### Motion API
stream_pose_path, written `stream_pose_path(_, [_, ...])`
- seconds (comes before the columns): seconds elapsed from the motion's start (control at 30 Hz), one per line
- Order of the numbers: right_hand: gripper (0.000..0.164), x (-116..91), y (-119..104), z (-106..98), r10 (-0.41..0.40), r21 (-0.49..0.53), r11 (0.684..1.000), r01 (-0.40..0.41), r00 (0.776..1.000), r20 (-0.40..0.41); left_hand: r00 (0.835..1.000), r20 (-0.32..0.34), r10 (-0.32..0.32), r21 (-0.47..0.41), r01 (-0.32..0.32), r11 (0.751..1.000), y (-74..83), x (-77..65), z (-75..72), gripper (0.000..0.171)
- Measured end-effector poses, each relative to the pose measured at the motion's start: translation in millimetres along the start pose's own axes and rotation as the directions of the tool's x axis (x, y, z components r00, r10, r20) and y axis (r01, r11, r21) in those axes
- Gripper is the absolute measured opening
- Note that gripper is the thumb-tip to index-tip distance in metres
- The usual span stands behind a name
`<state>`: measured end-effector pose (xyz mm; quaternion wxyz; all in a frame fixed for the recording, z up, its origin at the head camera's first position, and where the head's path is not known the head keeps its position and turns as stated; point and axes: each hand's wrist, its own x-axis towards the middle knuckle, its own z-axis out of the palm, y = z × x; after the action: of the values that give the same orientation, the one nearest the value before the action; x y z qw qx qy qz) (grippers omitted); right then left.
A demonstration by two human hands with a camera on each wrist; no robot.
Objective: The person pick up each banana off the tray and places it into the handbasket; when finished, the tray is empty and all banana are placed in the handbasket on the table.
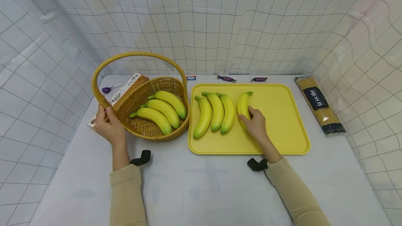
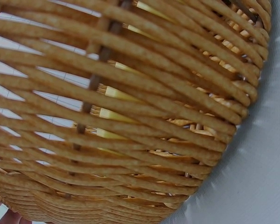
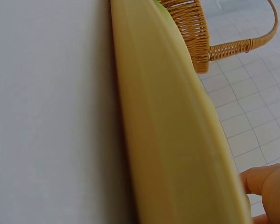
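Note:
My left hand (image 1: 110,126) grips the wicker basket (image 1: 150,137) at its left side, where the tall arched handle meets the rim. Three yellow bananas with green ends (image 1: 161,111) lie side by side inside. Close up in the left wrist view, the basket's woven wall (image 2: 144,107) hides most of that hand. On the yellow tray (image 1: 279,121), three more bananas (image 1: 216,112) lie in a row at the left. To their right, my right hand (image 1: 255,125) holds a banana (image 1: 243,104) between thumb and fingers, its stem pointing away. The tray's edge (image 3: 168,116) fills the right wrist view.
A pasta box (image 1: 125,88) lies partly behind the basket, beside a purple lollipop (image 1: 106,90). Two purple-wrapped candies (image 1: 226,78) and a small red-and-blue packet (image 1: 191,78) lie along the back edge. A spaghetti pack (image 1: 320,104) is right of the tray.

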<state>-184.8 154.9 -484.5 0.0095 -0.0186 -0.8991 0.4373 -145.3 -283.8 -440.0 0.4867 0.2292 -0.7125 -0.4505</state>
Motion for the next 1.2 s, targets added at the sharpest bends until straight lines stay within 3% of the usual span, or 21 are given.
stream_pose_path(0.6, [0.062,-11,-21,-7,-0.061,0.107,0.992,0.067,0.997,-0.055,1.000,-0.007,-0.016,0.004,0.016,1.000,0.8,0.6,1.1,0.025])
stream_pose_path(0.83, [0.060,-26,-44,-17,-0.140,0.145,0.979,0.146,0.989,-0.052,0.999,0.004,-0.053,0.044,0.052,0.998,-0.9,1.4,3.0,0.028])
stream_pose_path(1.2, [0.055,-57,-76,-32,-0.274,0.156,0.950,0.271,0.962,-0.006,0.998,0.001,-0.057,0.038,0.057,0.998,1.2,0.5,2.6,0.028])
